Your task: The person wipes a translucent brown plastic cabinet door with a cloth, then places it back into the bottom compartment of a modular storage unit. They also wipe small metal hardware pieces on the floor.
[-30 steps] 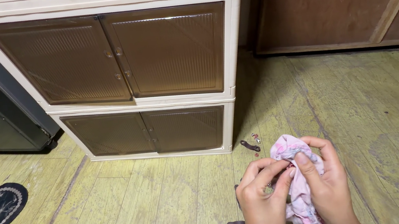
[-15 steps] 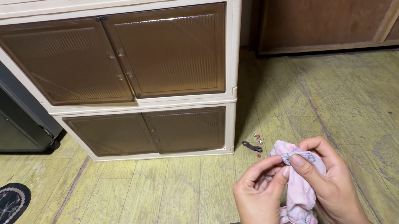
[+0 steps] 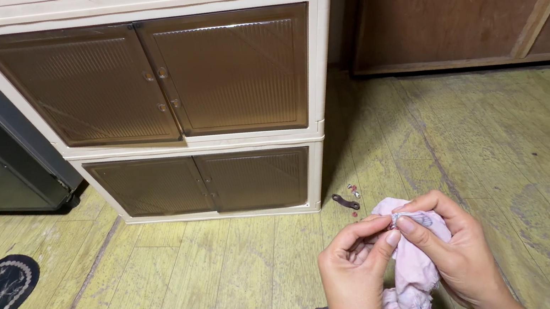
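the two hands now sit a little lower and closer together than a second ago, and the pink cloth (image 3: 411, 266) is gathered tighter; a second ago more of it stood up above the fingers, now only a small bunch shows at the top. the pinch has moved to the upper edge of the cloth, so the work goes along this edge, i judge.

the left hand (image 3: 351, 280) has its grip nearly closed: thumb and forefinger press together on the top edge of the cloth, the other fingers are curled below. the right hand (image 3: 455, 254) also pinches the same edge with thumb and forefinger, touching the left fingertips, and its palm supports the cloth from the right side. the rest of the cloth hangs down between the wrists, above the floor (image 3: 222, 291).

a small dark metal piece (image 3: 344, 200) lies on the floor near the cabinet (image 3: 158, 85), apart from the hands.
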